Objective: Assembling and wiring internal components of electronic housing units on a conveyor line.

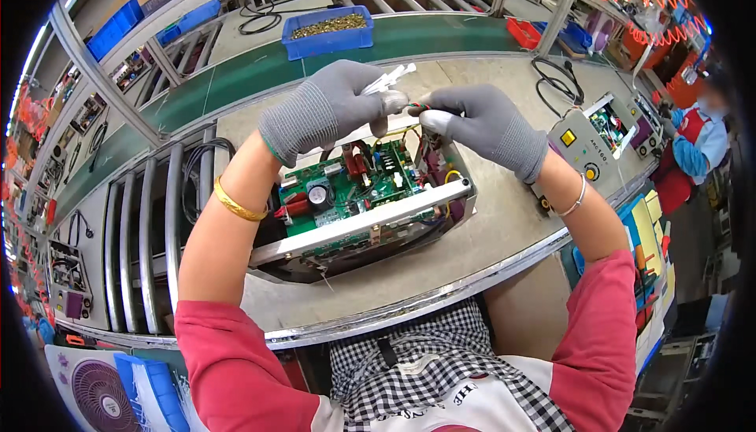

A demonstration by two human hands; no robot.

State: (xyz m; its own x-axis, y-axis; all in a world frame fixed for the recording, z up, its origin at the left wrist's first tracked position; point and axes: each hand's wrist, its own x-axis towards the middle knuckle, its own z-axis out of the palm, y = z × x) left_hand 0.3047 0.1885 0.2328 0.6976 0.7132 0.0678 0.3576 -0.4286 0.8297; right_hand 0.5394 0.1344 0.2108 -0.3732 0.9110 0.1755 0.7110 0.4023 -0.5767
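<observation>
While both grips pinch wires (415, 107), blue bin (328, 32) holds brass parts (329, 24).

yellow square label (568, 137) on grey unit (587, 148), right

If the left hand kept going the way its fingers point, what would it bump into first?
Probably the right hand. The left hand points right, holding white ties, and its fingertips nearly meet the right hand's over the green circuit board. Depth is hard to judge.
</observation>
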